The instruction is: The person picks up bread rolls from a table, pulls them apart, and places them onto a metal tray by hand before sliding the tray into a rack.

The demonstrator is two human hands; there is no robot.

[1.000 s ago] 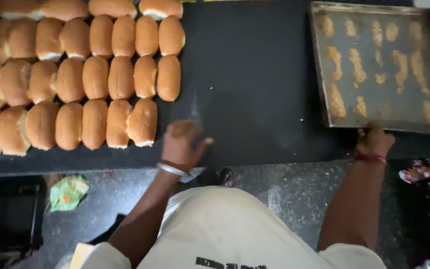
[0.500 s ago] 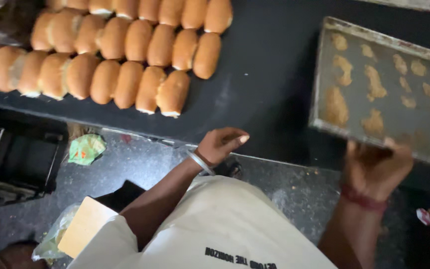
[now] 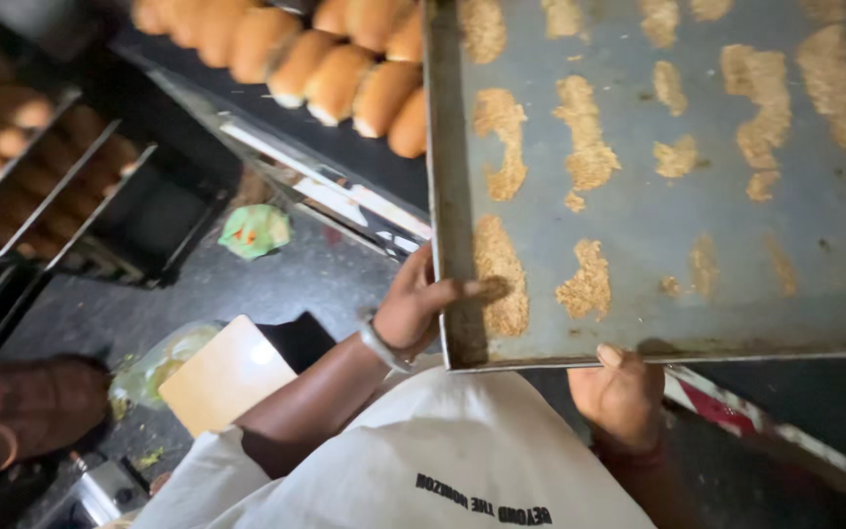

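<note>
A large metal baking tray [image 3: 658, 216], bare except for brown crumb patches, is lifted off the dark table and fills the upper right of the head view. My left hand [image 3: 421, 306] grips its near left corner, thumb on the tray's top. My right hand [image 3: 624, 390] holds the near edge from below, thumb over the rim. Rows of golden bread rolls [image 3: 335, 59] lie on the dark table [image 3: 247, 113] beyond the tray's left edge.
A dark rack [image 3: 41, 186] with more rolls on its shelves stands at the left. A green crumpled wrapper [image 3: 257, 230] lies on the floor. A tan board [image 3: 227, 372] and a plastic bag [image 3: 154, 367] are by my left side.
My left hand left the table edge and took hold of the tray's corner. The tray rose off the table and came toward me; my view swung right and down.
</note>
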